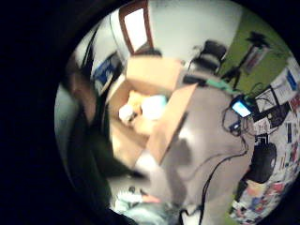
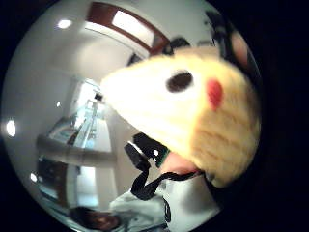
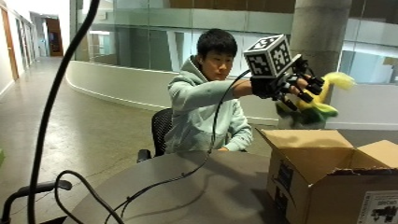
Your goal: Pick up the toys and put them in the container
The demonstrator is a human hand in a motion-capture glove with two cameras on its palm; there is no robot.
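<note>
**Plush toy up over the box**

My right hand [image 3: 287, 86] is raised above the open cardboard box [image 3: 323, 182] on the right of the tabletop [image 3: 187, 191], fingers curled around a yellow and green plush toy [image 3: 317, 109]. I judge this one close to being dropped in. Inside the box I can see pale shapes [image 1: 140, 110], probably toys already in. I cannot tell whether any remain on the tabletop.

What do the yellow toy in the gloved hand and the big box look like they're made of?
Yellow toy: soft, fuzzy plush by its look; the thumb-side palm view shows a nubby fabric surface with a dark eye.
Box: plain brown corrugated cardboard, matte, with folded-out flaps and a ragged torn edge.
</note>
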